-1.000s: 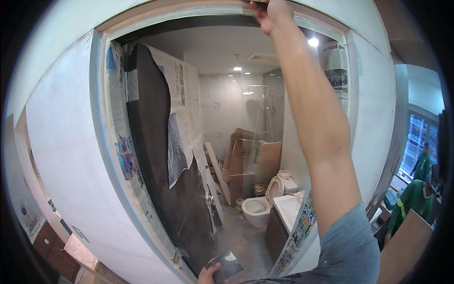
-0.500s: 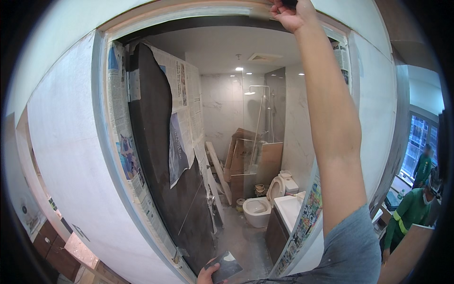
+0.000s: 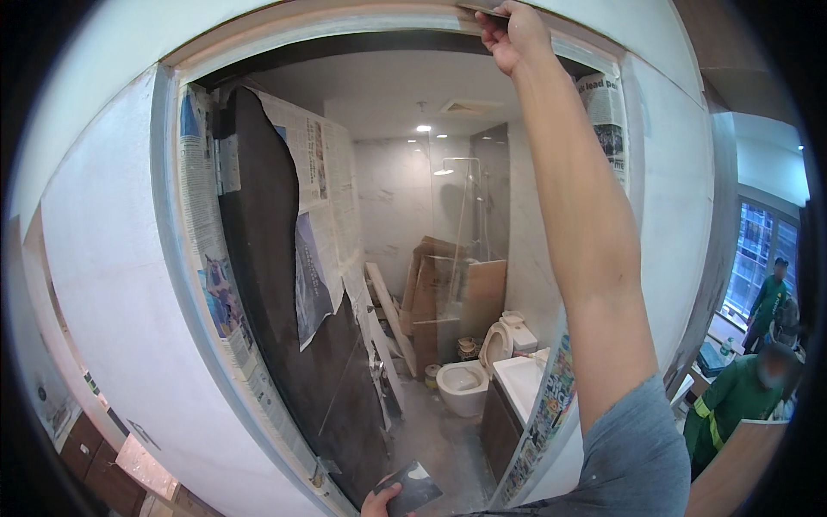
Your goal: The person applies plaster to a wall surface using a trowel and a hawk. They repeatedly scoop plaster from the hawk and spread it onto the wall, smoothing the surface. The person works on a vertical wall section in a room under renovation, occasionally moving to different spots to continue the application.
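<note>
My right arm reaches up to the top of the doorway. My right hand (image 3: 522, 41) is closed on a thin, flat scraper (image 3: 482, 10), seen nearly edge-on, at the head of the door frame (image 3: 379, 36). Whether its edge touches the frame I cannot tell. Low down in front of me, my left hand (image 3: 379, 501) grips a dark, flat rectangular scraper plate (image 3: 415, 489), thumb on top. A pale spot shows at the plate's upper edge. The lower part of this hand is cut off by the picture's rim.
At left stands a dark door (image 3: 258, 215) partly covered with newspaper. Newspaper also lines the frame's sides. Inside are a toilet (image 3: 463, 383), a sink (image 3: 519, 379) and leaning cardboard (image 3: 478, 297). Two people in green work at the far right, near a window (image 3: 751, 258).
The scraper in my right hand has tilted to show its edge, and the fingers have turned. The whole view has shifted slightly. My left hand holds its plate in nearly the same place.
</note>
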`<action>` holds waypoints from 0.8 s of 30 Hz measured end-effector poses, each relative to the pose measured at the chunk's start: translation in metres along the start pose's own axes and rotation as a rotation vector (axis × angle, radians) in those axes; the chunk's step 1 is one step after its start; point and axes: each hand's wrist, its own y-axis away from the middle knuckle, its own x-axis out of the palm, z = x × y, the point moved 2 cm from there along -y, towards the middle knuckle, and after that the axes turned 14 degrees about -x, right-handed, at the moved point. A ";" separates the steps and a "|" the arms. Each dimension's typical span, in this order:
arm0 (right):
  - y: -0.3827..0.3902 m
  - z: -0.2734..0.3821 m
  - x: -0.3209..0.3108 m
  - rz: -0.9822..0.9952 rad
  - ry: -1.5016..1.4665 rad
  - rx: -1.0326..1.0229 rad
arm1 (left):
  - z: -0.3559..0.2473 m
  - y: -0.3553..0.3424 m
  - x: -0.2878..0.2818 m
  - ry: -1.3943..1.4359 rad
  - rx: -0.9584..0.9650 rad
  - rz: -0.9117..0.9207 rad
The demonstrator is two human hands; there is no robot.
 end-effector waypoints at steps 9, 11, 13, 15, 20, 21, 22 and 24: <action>-0.030 0.034 -0.004 0.062 0.021 0.126 | -0.002 0.005 -0.001 -0.029 -0.017 -0.003; -0.034 0.037 -0.007 0.096 -0.034 0.150 | -0.004 0.006 -0.001 -0.018 0.002 -0.005; -0.035 0.041 -0.011 0.075 -0.138 0.188 | -0.004 0.005 -0.002 -0.014 0.031 0.000; -0.035 0.047 -0.015 0.031 -0.219 0.239 | -0.006 0.007 -0.005 -0.024 0.032 -0.013; -0.037 0.037 -0.053 -0.051 -0.290 0.112 | -0.007 0.005 -0.015 -0.069 0.001 0.013; -0.041 0.027 -0.066 -0.003 -0.213 0.062 | -0.007 0.005 -0.013 -0.056 -0.001 0.015; -0.044 0.022 -0.074 0.043 -0.134 0.013 | -0.007 0.005 -0.011 -0.044 -0.007 0.016; -0.027 0.007 -0.061 0.045 -0.071 -0.014 | -0.008 0.010 -0.011 -0.067 -0.013 0.002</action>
